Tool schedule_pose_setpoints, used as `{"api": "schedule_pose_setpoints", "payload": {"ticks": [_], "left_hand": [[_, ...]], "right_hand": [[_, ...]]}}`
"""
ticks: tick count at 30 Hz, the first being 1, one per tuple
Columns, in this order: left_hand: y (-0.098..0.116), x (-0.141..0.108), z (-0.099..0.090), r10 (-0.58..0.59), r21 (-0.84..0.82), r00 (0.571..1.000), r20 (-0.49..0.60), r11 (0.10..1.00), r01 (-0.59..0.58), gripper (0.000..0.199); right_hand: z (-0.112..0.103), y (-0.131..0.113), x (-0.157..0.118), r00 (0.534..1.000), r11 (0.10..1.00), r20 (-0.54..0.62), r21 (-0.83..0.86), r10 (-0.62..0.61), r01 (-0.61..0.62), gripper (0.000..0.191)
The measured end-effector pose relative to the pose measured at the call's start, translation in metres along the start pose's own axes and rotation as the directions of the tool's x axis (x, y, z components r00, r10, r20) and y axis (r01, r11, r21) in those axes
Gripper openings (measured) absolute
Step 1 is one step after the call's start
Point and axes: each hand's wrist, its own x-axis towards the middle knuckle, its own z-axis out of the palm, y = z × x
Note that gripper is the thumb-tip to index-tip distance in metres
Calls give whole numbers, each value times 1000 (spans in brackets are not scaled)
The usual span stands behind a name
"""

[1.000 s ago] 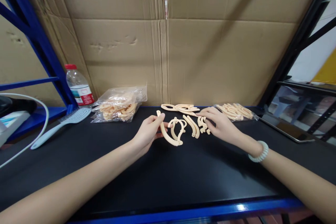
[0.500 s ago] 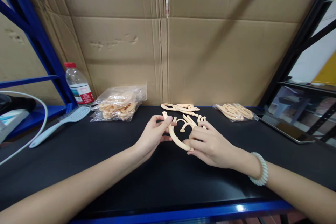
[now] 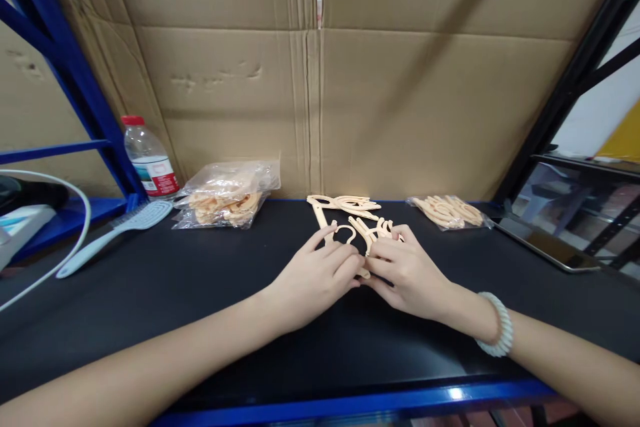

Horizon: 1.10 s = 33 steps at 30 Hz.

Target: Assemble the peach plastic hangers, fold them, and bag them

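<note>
My left hand (image 3: 320, 273) is closed around a curved cream plastic piece (image 3: 320, 215), whose upper arm sticks out beyond the fingers and whose lower end shows between both hands. At that lower end, the fingers of my right hand (image 3: 407, 273) are pinched together on the same piece. My left hand hides its middle. Just beyond the fingers lie a cream hook (image 3: 346, 232) and several loose cream pieces (image 3: 363, 230). Farther back, a group of long curved cream pieces (image 3: 345, 203) rests on the black table (image 3: 240, 360).
Clear bags of cream pieces lie at the back left (image 3: 227, 197) and back right (image 3: 447, 211). On the left are a bottle (image 3: 153, 163), a pale blue brush (image 3: 125, 227) and a white cable (image 3: 85, 233). A tablet-like device (image 3: 545, 247) lies right. Cardboard (image 3: 425, 93) stands behind.
My left hand has moved right and down along the curved piece, its fingers now beside my right hand's fingertips. The piece's upper end sticks out farther from the fingers.
</note>
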Motion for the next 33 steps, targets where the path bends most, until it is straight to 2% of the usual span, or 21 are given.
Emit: {"api": "schedule_pose_setpoints", "payload": {"ticks": [4, 11, 18, 22, 24, 26, 29, 33], "left_hand": [[-1, 0, 6, -25, 1, 996, 81, 1000, 25, 22], [0, -2, 5, -37, -40, 983, 180, 998, 45, 16], [-2, -1, 1, 0, -116, 996, 87, 993, 11, 18], [-6, 0, -4, 121, -19, 993, -15, 992, -122, 27], [-11, 1, -9, 142, 0, 988, -59, 990, -142, 30], [-19, 1, -12, 112, -45, 991, -67, 992, -116, 29], [-36, 0, -13, 67, -97, 998, 6, 993, -66, 19], [-58, -7, -2, 29, -100, 980, 198, 995, -10, 15]], "right_hand": [[0, -3, -1, 999, 1000, 32, 17, -7, 6, 17], [-2, -6, 0, 998, 996, 64, 89, 8, -14, 24], [-8, -10, 3, 988, 951, 136, 288, 75, -112, 22], [-12, -10, 5, 973, 887, 167, 409, 157, -213, 23], [-12, -6, 7, 966, 857, 146, 447, 214, -258, 22], [-11, 0, 7, 960, 839, 92, 468, 265, -277, 20], [-8, 10, 7, 940, 815, 42, 486, 338, -314, 18], [-5, 19, 5, 921, 802, 22, 484, 388, -350, 13]]}}
